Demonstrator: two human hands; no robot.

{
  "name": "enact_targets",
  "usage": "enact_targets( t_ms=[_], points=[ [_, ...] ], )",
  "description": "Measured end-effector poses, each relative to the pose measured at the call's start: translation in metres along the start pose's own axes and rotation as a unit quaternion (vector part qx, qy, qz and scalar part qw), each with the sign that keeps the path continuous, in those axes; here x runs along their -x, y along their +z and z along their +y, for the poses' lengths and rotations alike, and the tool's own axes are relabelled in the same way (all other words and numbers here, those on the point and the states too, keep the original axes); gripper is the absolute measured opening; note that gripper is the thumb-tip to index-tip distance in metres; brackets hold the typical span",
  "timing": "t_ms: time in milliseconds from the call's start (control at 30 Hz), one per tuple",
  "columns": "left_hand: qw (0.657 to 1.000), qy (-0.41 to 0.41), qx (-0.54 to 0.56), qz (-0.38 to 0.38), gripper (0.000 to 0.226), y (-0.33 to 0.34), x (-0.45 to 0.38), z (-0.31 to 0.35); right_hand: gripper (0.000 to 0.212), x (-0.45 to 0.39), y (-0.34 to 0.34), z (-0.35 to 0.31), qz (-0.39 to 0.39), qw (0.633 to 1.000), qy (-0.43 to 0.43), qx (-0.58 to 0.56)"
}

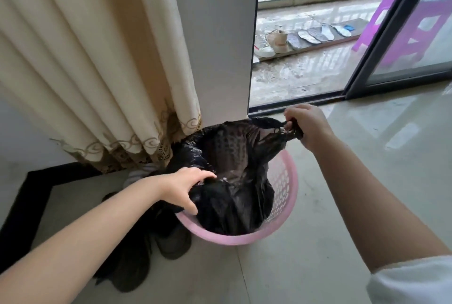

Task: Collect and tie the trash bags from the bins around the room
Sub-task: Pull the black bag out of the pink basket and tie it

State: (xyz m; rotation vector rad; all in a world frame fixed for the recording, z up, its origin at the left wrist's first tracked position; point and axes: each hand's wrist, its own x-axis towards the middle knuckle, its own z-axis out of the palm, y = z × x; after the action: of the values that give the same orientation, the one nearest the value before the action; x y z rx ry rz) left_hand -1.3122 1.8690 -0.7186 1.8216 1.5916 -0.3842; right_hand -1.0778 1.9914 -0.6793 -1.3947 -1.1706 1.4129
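One pink bin [283, 191] with a perforated wall stands on the pale tiled floor [342, 242], close to the foot of a white pillar [220, 34] and just beside the hem of a cream curtain [97, 59]. One black trash bag [234, 181] lines it, its mouth pulled up above the rim and stretched between two hands. The right hand [307, 126] is closed tight around a gathered handle of the bag at the far right side of the bin, lifted clear of the rim so the plastic is drawn taut. The left hand [186, 184] sits at the near left part of the rim, fingers [205, 176] curled narrowly into the bunched edge of the bag there, thumb pointing down along the plastic. The bag's open mouth faces up; what lies inside cannot be made out beyond a few pale specks. On the floor left of the bin lie dark shoes [151, 242]; their count is unclear because they overlap and are blurred. A sliding glass door [403, 34] stands open to a wet balcony, where one purple stool [411, 30] stands, two light sneakers [269, 43] lean by the step, and about six insoles [318, 33] lie in a row on a board.
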Motion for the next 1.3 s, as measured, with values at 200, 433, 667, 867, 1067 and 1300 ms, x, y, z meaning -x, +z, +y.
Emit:
enact_targets(
  t_ms=[200,433,667,867,1067,1300],
  points=[
    [0.964,-0.152,-0.062,0.207,0.047,0.024,0.014,-0.040,0.050,-0.005,0.032,0.024,0.057,0.962,-0.004,0.267],
    [0.820,-0.261,0.438,0.259,0.023,0.026,0.017,-0.059,0.035,0.002,0.050,0.063,-0.008,0.796,0.005,0.605],
    [0.867,-0.065,0.235,0.435,0.021,-0.018,0.016,-0.034,0.023,0.000,0.050,0.070,0.023,0.815,-0.075,0.574],
    [0.632,0.030,0.606,0.481,0.028,-0.065,0.009,0.007,0.048,0.002,0.036,0.029,0.045,0.918,-0.194,0.344],
    [0.886,-0.278,0.204,0.308,0.016,-0.097,0.007,0.009,0.035,0.003,0.033,-0.033,0.031,0.843,-0.112,0.525],
    [0.902,-0.289,0.100,0.306,0.024,-0.124,0.021,0.025,0.010,-0.003,0.028,-0.110,0.008,0.775,-0.081,0.626]
  ],
)
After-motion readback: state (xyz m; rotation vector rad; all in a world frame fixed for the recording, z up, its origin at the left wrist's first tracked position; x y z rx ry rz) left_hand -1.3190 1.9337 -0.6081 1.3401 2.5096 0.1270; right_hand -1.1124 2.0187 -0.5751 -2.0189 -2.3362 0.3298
